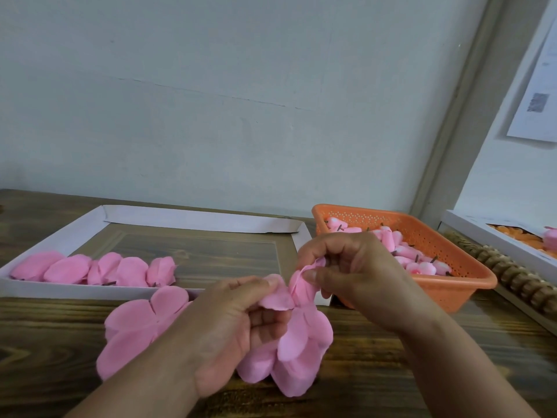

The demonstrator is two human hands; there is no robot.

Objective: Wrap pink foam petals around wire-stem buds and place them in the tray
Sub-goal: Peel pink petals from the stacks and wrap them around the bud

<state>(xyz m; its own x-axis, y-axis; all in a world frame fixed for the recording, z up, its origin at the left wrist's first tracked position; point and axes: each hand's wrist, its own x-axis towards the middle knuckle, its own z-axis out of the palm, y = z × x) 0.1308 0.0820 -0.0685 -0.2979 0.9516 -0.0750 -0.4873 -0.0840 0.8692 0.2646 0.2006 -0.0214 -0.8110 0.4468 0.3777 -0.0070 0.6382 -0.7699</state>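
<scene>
Hidden or unclear: the left forearm covers part of the loose pink foam petal sheet (135,330) lying on the wooden table (376,366), so its right edge cannot be traced. Whether a wire-stem bud sits inside the right hand's grip cannot be told; only a dark speck shows by the fingertips. At far right a white box (494,236) with orange and pink contents is cut off by the frame edge. A paper sheet on the wall (539,95) is too blurred to read.

Surroundings: a white cardboard tray (193,218) lies on the table at left, far side against the wall. Along its near left wall sits a row of wrapped pink flowers (93,270), dark stem ends poking out. To the right of the tray, an orange perforated plastic basket (458,285) holds unwrapped pink buds with wire stems (419,257); the right hand blocks the basket's near left corner. A row of brown beaded objects (518,282) runs between basket and white box.

Hands: left hand (235,330), fingers curled, grips a cluster of pink foam petals (301,345) that hangs below it, thumb pressing a petal on top. Right hand (355,273), fingers curled, pinches the upper end of a petal strip (304,282) rising from that cluster, held above the table just in front of the tray's right corner.
</scene>
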